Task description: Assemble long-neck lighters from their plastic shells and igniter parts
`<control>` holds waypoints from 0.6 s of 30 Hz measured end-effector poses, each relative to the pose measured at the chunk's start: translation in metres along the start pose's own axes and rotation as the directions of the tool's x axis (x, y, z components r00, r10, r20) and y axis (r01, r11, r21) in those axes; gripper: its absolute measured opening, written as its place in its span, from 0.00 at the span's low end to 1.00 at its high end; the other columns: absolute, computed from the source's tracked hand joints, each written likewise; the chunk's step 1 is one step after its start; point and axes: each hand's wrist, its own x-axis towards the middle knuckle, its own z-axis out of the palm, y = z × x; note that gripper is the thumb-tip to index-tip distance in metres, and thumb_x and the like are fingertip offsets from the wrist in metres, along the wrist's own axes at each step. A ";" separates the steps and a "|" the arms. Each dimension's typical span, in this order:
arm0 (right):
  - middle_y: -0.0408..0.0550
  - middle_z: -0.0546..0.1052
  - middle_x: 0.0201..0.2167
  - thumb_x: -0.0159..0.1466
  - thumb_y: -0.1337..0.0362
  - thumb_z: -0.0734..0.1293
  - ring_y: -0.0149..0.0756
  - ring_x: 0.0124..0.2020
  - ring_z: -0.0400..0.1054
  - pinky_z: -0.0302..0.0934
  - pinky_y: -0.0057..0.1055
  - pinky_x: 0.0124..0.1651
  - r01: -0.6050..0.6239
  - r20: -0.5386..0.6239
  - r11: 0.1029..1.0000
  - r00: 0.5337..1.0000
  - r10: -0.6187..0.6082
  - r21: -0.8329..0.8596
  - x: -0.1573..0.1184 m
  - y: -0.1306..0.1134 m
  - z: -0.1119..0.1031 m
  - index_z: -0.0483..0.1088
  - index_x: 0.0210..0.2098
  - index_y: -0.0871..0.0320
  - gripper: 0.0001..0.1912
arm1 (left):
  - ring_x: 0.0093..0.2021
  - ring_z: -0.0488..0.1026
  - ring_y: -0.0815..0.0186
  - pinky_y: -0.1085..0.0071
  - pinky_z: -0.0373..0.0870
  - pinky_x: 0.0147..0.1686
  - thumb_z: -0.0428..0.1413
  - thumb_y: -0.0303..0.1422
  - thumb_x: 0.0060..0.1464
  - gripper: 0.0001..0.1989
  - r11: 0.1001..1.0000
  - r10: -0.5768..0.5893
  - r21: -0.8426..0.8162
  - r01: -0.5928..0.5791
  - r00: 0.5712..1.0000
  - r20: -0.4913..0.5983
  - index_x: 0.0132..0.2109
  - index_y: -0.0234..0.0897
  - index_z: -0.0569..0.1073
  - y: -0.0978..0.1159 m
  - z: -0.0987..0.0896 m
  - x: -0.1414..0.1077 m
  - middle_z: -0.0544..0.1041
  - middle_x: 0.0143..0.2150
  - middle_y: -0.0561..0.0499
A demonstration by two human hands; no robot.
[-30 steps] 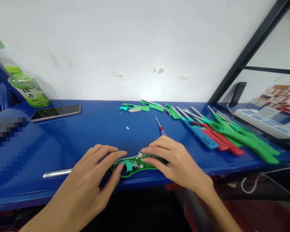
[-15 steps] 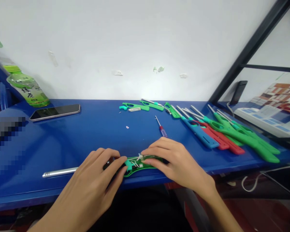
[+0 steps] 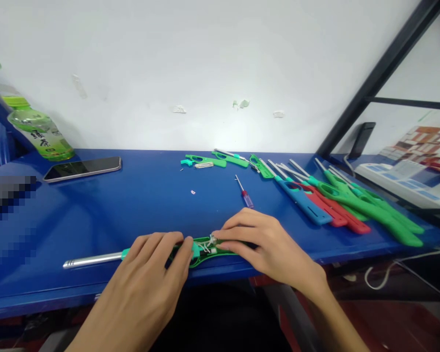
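An opened green long-necked gas lighter point(image 3: 200, 263) lies along the table's front edge, its inner parts and thin white wires point(image 3: 206, 244) exposed. Its silver tube point(image 3: 91, 260) points left. My left hand point(image 3: 150, 269) is closed over the lighter's middle, fingertips by the teal trigger point(image 3: 195, 250). My right hand point(image 3: 264, 239) pinches the valve end of the clear fuel tank point(image 3: 213, 240) within the green half-shell; the palm and fingers hide most of the tank and the handle's right end.
A screwdriver point(image 3: 244, 192) lies beyond my right hand. Lighter parts point(image 3: 205, 160) are along the wall; blue point(image 3: 302, 201), red point(image 3: 346, 215) and green lighters point(image 3: 374, 210) lie at right. A phone point(image 3: 83, 169) and a drink bottle point(image 3: 40, 132) are at left.
My left hand has shifted slightly, its fingers lying closer together over the lighter, and the teal collar at the tube now shows. My right hand keeps its pinch almost unmoved.
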 end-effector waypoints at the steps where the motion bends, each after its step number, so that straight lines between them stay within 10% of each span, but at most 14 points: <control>1: 0.48 0.85 0.45 0.75 0.62 0.69 0.38 0.45 0.77 0.72 0.35 0.49 0.000 0.002 1.000 1.000 0.000 0.003 0.000 0.000 0.000 0.83 0.52 0.53 0.11 | 0.46 0.77 0.51 0.54 0.75 0.46 0.47 0.28 0.71 0.16 1.000 0.011 0.018 -0.011 1.000 0.011 0.56 0.42 0.78 0.000 0.000 0.000 0.80 0.48 0.43; 18: 0.47 0.83 0.48 0.75 0.63 0.68 0.38 0.47 0.75 0.69 0.36 0.50 -0.042 0.074 0.999 0.996 0.041 0.016 -0.003 -0.002 -0.006 0.82 0.55 0.50 0.12 | 0.39 0.71 0.55 0.60 0.69 0.38 0.47 0.17 0.62 0.26 0.977 0.060 0.200 -0.078 0.994 0.096 0.61 0.38 0.75 0.002 0.010 0.002 0.76 0.47 0.42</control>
